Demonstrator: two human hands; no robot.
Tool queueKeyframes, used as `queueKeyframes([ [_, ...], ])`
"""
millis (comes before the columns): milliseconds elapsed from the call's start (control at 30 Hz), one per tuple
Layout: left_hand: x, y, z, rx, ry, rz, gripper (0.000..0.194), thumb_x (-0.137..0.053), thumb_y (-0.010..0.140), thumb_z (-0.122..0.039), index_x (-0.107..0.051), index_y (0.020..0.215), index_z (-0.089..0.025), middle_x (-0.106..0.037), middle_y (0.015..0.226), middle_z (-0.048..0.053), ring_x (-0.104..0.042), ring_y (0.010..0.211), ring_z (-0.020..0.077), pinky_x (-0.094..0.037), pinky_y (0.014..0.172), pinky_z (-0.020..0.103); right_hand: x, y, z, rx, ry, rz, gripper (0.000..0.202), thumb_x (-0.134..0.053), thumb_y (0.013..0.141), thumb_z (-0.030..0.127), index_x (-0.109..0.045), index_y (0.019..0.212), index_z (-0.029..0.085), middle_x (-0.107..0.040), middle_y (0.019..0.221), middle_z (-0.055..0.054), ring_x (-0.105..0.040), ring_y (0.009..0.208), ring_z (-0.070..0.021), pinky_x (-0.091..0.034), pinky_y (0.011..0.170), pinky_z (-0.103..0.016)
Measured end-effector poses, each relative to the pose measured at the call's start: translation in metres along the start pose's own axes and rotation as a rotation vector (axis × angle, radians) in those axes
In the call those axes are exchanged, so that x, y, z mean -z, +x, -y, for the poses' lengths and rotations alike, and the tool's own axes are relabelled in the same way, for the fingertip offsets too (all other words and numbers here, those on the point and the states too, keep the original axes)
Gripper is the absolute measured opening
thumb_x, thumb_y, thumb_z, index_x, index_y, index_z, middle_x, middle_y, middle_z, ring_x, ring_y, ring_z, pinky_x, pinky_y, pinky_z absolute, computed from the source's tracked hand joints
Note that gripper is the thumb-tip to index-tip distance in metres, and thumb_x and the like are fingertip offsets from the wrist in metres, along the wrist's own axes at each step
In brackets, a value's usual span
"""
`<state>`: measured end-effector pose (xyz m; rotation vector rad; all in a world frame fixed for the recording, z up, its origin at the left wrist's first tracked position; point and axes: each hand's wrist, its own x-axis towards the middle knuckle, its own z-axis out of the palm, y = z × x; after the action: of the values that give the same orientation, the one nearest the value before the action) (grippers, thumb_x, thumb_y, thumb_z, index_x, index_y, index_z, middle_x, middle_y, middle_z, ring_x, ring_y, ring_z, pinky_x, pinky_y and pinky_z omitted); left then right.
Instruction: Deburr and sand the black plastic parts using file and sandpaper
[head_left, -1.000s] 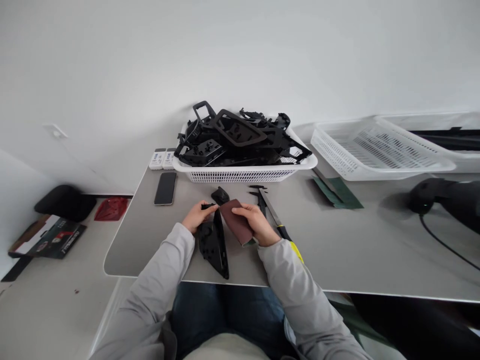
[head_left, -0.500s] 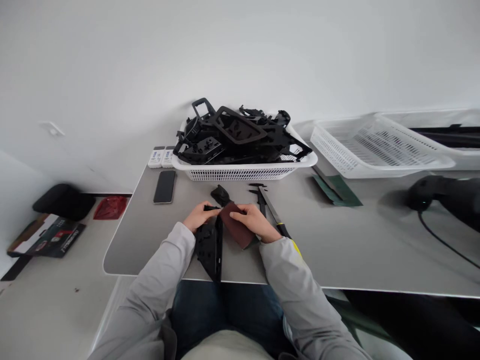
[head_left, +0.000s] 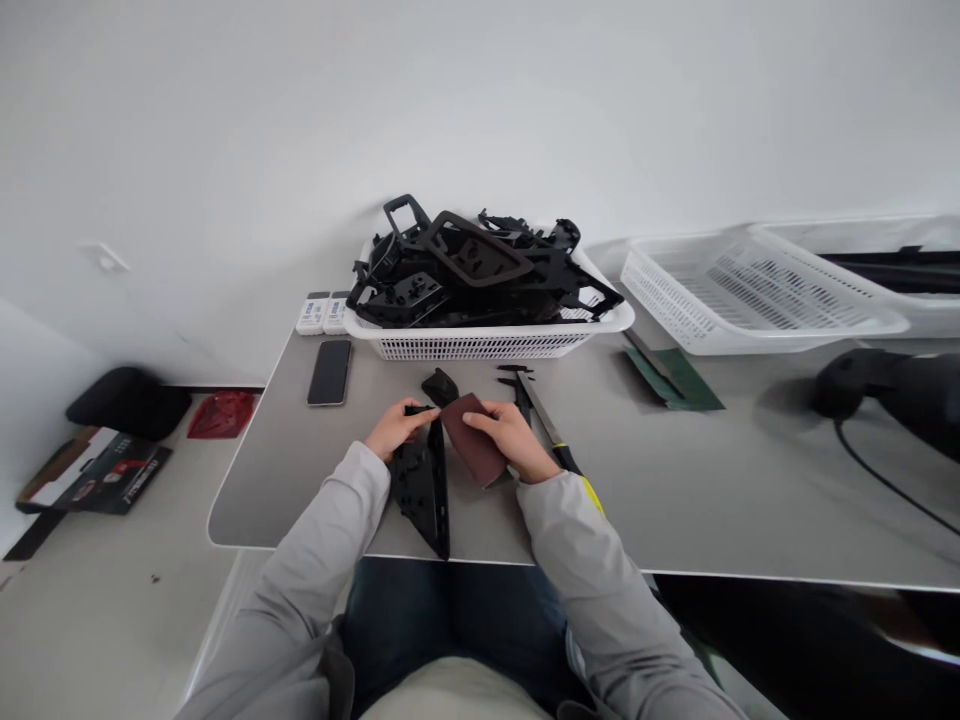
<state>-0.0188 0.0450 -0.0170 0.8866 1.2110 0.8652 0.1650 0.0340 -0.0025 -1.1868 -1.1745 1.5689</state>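
My left hand [head_left: 396, 430] is closed on the top end of a black plastic trim part [head_left: 421, 487], which tapers to a point at the table's front edge. A folded sheet of brown-red sandpaper [head_left: 474, 442] is pinched in my right hand [head_left: 514, 438], thumb on top and fingers hidden beneath. The sandpaper's upper left corner meets the trim part's upper end, near my left fingertips. Just beyond lies a small black plastic piece [head_left: 440, 386]. Right of my right hand are a black caliper [head_left: 519, 385] and a flat file [head_left: 544, 412] with a black and yellow handle.
A white basket [head_left: 480, 345] heaped with black plastic parts stands against the wall. Left of it are a phone [head_left: 329, 373] and small white boxes [head_left: 313, 314]. To the right lie green sheets [head_left: 675, 382], white baskets [head_left: 765, 300] and a black corded device [head_left: 885, 385].
The trim part's lower tip has shifted slightly right and up. The sandpaper has tilted and moved a little upward with my right hand.
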Motion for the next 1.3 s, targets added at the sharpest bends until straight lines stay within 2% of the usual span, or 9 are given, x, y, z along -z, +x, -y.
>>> queueKeyframes([
  [100, 0.001, 0.003, 0.0, -0.094, -0.084, -0.112, 0.05, -0.081, 0.05, -0.048, -0.042, 0.061, -0.019, -0.042, 0.041, -0.009, -0.029, 0.034, 0.0023, -0.015, 0.038, 0.019, 0.002, 0.0, 0.004, -0.047, 0.197, -0.066, 0.025, -0.071, 0.056, 0.035, -0.069, 0.072, 0.016, -0.066, 0.063, 0.001, -0.054, 0.054, -0.0119, -0.039, 0.051, -0.023],
  [233, 0.005, 0.007, -0.002, -0.184, -0.18, -0.333, 0.046, -0.076, 0.055, -0.051, -0.045, 0.059, -0.018, -0.049, 0.043, -0.006, -0.037, 0.037, 0.0043, -0.023, 0.038, 0.018, 0.007, -0.001, 0.01, -0.059, 0.297, -0.089, 0.024, -0.074, 0.053, 0.032, -0.068, 0.07, 0.017, -0.066, 0.061, 0.001, -0.054, 0.052, -0.0121, -0.042, 0.05, -0.023],
  [333, 0.007, 0.009, -0.002, -0.231, -0.28, -0.448, 0.047, -0.078, 0.053, -0.05, -0.043, 0.058, -0.019, -0.046, 0.043, -0.007, -0.038, 0.037, 0.0048, -0.028, 0.038, 0.019, 0.012, -0.002, 0.013, -0.038, 0.324, -0.14, 0.022, -0.074, 0.054, 0.032, -0.067, 0.07, 0.018, -0.064, 0.059, 0.001, -0.053, 0.05, -0.0127, -0.042, 0.049, -0.024],
  [400, 0.008, 0.01, -0.002, -0.244, -0.305, -0.483, 0.049, -0.08, 0.049, -0.047, -0.04, 0.057, -0.019, -0.041, 0.041, -0.009, -0.037, 0.036, 0.0045, -0.03, 0.038, 0.019, 0.014, -0.003, 0.013, -0.061, 0.313, -0.112, 0.022, -0.074, 0.055, 0.032, -0.067, 0.071, 0.017, -0.065, 0.06, 0.0, -0.055, 0.052, -0.014, -0.043, 0.049, -0.025],
  [633, 0.009, 0.01, 0.001, -0.195, -0.246, -0.465, 0.053, -0.083, 0.044, -0.046, -0.043, 0.066, -0.02, -0.042, 0.045, -0.01, -0.045, 0.038, 0.0073, -0.036, 0.039, 0.02, 0.012, -0.003, 0.007, -0.201, 0.193, 0.087, 0.023, -0.075, 0.056, 0.031, -0.069, 0.071, 0.015, -0.067, 0.061, -0.001, -0.055, 0.051, -0.0113, -0.039, 0.048, -0.022],
  [833, 0.011, 0.013, 0.004, -0.278, -0.151, -0.543, 0.053, -0.081, 0.047, -0.047, -0.04, 0.067, -0.02, -0.043, 0.055, -0.01, -0.043, 0.038, 0.0045, -0.034, 0.039, 0.019, 0.001, -0.002, 0.001, -0.287, 0.143, 0.313, 0.029, -0.077, 0.054, 0.034, -0.07, 0.075, 0.016, -0.068, 0.063, -0.001, -0.057, 0.053, -0.0122, -0.04, 0.049, -0.023],
  [933, 0.012, 0.014, 0.005, -0.331, -0.087, -0.553, 0.049, -0.08, 0.048, -0.046, -0.045, 0.067, -0.019, -0.046, 0.06, -0.009, -0.041, 0.041, 0.0034, -0.03, 0.039, 0.018, -0.008, -0.001, -0.001, -0.245, 0.188, 0.28, 0.026, -0.075, 0.054, 0.034, -0.07, 0.073, 0.017, -0.068, 0.062, 0.0, -0.055, 0.051, -0.0114, -0.04, 0.05, -0.022],
  [1100, 0.018, 0.014, 0.004, -0.333, 0.044, -0.394, 0.04, -0.082, 0.047, -0.04, -0.054, 0.063, -0.016, -0.05, 0.057, -0.006, -0.041, 0.047, 0.0051, -0.03, 0.043, 0.018, -0.012, 0.002, -0.003, -0.198, 0.222, 0.224, 0.021, -0.073, 0.055, 0.032, -0.069, 0.07, 0.017, -0.067, 0.059, 0.001, -0.054, 0.049, -0.0112, -0.04, 0.05, -0.023],
  [1300, 0.025, 0.015, 0.005, -0.278, 0.003, -0.43, 0.041, -0.076, 0.056, -0.048, -0.05, 0.054, -0.016, -0.04, 0.043, -0.007, -0.036, 0.041, 0.0053, -0.026, 0.041, 0.019, -0.004, 0.011, -0.004, -0.153, 0.313, 0.13, 0.022, -0.073, 0.053, 0.031, -0.067, 0.07, 0.017, -0.066, 0.059, 0.001, -0.057, 0.053, -0.0132, -0.042, 0.051, -0.024],
])
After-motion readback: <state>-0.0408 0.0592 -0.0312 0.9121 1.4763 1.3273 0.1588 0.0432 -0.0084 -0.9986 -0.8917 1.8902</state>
